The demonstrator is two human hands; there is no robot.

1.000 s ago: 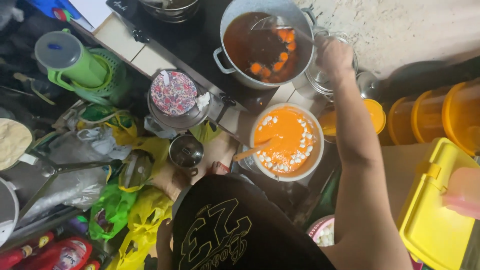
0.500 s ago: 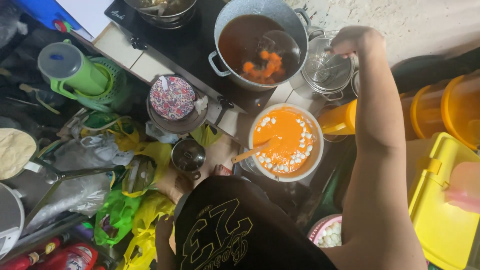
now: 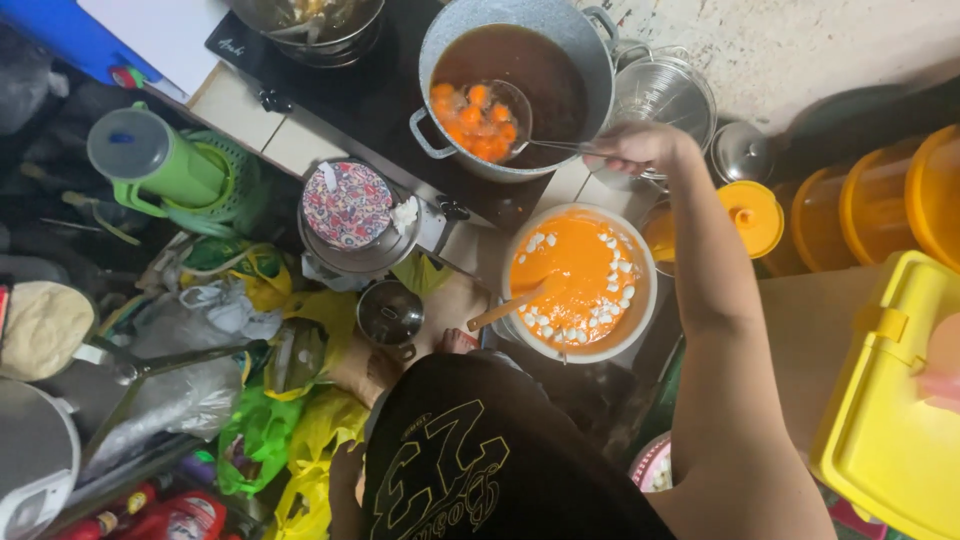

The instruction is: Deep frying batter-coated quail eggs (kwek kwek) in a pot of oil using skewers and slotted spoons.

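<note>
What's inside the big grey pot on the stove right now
The grey pot holds dark brown liquid, and a skimmer ladle, held by the right hand, lifts orange chunks above it. Whatever lies beneath the liquid's surface is hidden.

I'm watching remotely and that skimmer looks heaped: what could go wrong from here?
1. The skimmer is piled with orange pieces above the dark liquid in the grey pot; a tilt of the right hand could drop some back and splash.
2. Any carry toward the white bowl of orange mix would cross the pot rim and counter, so drips seem likely.
3. The left hand is out of view, so the pot may be unsteadied.
</note>
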